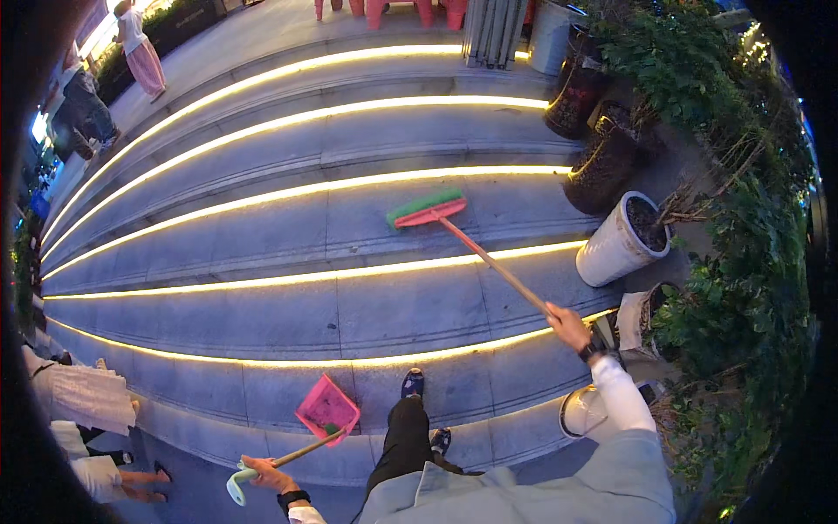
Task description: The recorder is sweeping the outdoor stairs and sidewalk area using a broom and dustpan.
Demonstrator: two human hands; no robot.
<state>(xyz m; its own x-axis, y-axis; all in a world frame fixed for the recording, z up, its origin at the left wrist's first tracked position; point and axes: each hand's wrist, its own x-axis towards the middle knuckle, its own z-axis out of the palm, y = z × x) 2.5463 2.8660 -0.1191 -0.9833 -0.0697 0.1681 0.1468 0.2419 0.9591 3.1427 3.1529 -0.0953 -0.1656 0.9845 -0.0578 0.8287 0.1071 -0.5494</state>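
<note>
My right hand (568, 326) grips the wooden handle of a broom (514, 280), its arm stretched out to the right. The broom's red head with green bristles (425, 204) lies on a stair tread a few steps up. In my left hand (270, 473) is the handle of a long-handled dustpan (310, 447), just below its pale green hooked end (237, 490). The pink pan (327, 407) hangs over or rests on a lower step; I cannot tell which. Dark debris and a small green piece show in it.
Stone steps (275, 327) with glowing light strips rise ahead of me. Along the right stand a white planter (612, 245), dark pots (599, 170) and leafy plants (727, 295). People (88, 399) are at the lower left, others (141, 52) at the upper left. Red stools (399, 10) stand on top.
</note>
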